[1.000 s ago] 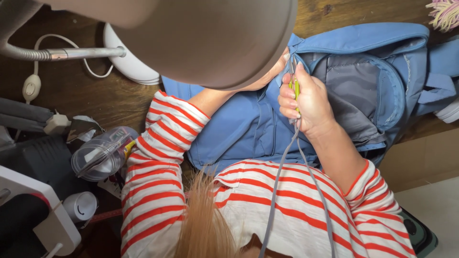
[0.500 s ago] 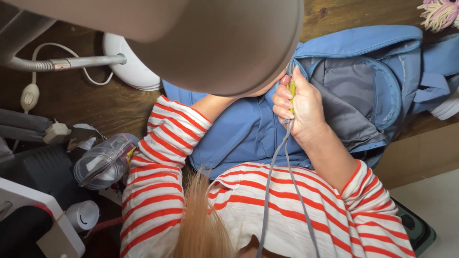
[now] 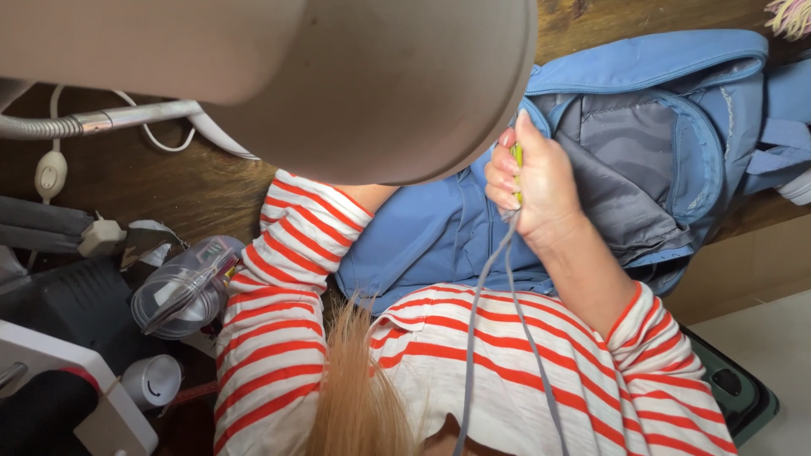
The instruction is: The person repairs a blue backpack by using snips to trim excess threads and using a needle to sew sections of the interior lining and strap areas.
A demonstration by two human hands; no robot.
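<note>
Fingers (image 3: 505,181) of right hand (image 3: 541,190) curled around yellow-green tool (image 3: 516,160) over blue backpack (image 3: 642,101)

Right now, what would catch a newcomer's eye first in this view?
A big beige lamp shade fills the top left, hiding the left hand. Right of it, the right hand has its grip shut on a yellow-green handle with a grey cord, at the mouth of an open blue backpack lying on a wooden table.

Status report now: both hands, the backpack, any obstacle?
Right hand shut on green tool and grey cord. Left hand hidden behind lamp shade. Backpack open.
</note>
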